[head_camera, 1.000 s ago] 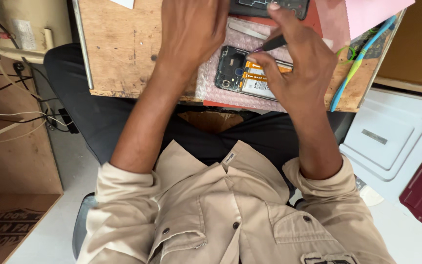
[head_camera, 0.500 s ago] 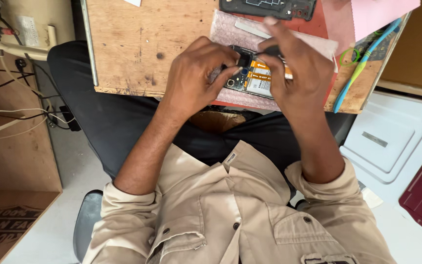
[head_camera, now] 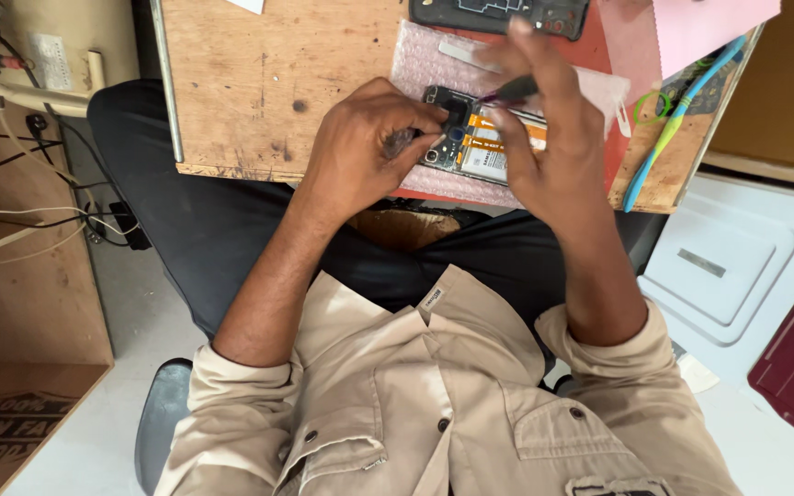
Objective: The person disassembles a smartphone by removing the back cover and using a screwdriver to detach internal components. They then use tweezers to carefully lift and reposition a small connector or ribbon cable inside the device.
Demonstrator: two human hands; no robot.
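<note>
An opened phone [head_camera: 482, 149] with its back off lies on a sheet of bubble wrap [head_camera: 425, 64] on a wooden board [head_camera: 259, 83]. My left hand [head_camera: 365, 152] rests at the phone's left end, fingertips pinched against its edge. My right hand [head_camera: 544, 129] hovers over the phone's right part and grips a thin dark tool [head_camera: 512, 89] whose tip points down at the phone's upper area. The phone's inside shows a dark board section and an orange strip.
A black phone back cover [head_camera: 498, 14] lies at the board's far edge. A pink sheet [head_camera: 700, 28], a blue tool [head_camera: 673, 124] and a green ring [head_camera: 651, 107] lie right. White plastic lids [head_camera: 719, 266] sit at right; cables [head_camera: 39, 220] and cardboard at left.
My left hand came down from the board's far side to the phone's left end. My right hand stayed over the phone with the tool. The view shifted slightly.
</note>
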